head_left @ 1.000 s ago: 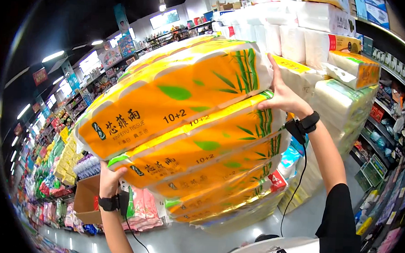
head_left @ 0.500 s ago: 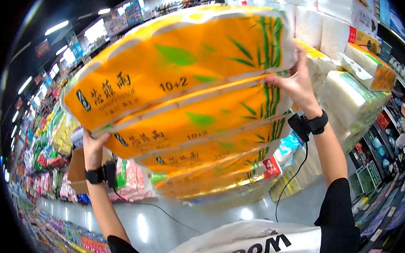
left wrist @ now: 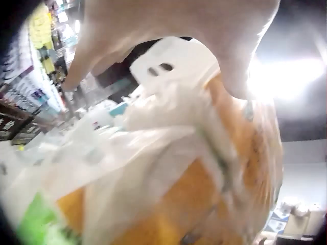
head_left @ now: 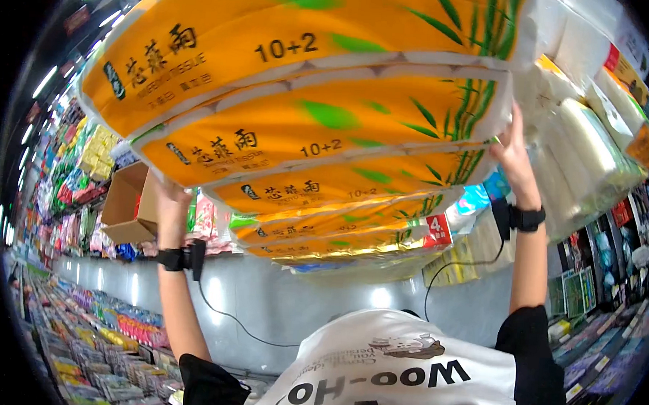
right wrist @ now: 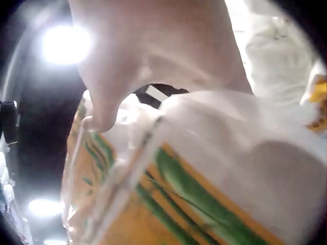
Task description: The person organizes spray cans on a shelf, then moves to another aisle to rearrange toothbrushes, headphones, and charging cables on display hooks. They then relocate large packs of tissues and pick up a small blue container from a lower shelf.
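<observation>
Orange-and-white packs of tissue, printed with green bamboo, are stacked before me. The top pack (head_left: 296,51) fills the upper head view. The second pack (head_left: 321,122) lies right under it, with a third pack (head_left: 325,191) and others below. My left hand (head_left: 172,205) grips the left end of the stack near the second pack's lower edge; its fingers are partly hidden. In the left wrist view the thumb presses the crinkled wrapper (left wrist: 189,204). My right hand (head_left: 516,157) grips the opposite end, where its thumb presses the wrapper's white end (right wrist: 204,122) in the right wrist view.
Large clear-wrapped bundles (head_left: 599,143) stand close on the right, before dark shelves (head_left: 624,218). A cardboard box (head_left: 133,207) is at left among colourful goods. Grey floor (head_left: 253,294) shows between the stack and my shirt, and cables hang from both wrists.
The view has tilted down, so the stack sits higher and the top pack looks larger. Both hands, earlier by the seam under the top pack, are now lower on the stack's ends.
</observation>
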{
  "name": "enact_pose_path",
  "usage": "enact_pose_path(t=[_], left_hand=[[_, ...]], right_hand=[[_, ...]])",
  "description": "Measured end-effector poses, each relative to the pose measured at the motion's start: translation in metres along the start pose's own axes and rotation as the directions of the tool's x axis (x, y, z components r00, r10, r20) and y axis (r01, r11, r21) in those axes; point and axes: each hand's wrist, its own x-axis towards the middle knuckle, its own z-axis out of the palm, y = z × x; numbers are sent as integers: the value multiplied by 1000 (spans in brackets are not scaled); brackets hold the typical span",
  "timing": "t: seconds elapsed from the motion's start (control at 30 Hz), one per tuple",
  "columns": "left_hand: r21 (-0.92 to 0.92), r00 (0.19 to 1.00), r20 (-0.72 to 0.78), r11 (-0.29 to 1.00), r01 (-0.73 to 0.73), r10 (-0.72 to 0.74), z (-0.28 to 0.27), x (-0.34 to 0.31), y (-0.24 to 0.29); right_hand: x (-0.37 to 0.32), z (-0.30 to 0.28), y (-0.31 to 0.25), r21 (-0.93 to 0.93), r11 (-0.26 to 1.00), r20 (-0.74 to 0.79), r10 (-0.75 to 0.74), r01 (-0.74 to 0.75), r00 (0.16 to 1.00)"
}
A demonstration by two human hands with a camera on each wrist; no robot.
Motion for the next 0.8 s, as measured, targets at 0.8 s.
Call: enact_pose_path(t=[0.8], left_hand=[[200, 982, 191, 979, -46, 7, 82, -61, -50]], right_hand=[[-51, 21, 84, 19, 984, 130, 171, -175, 977]])
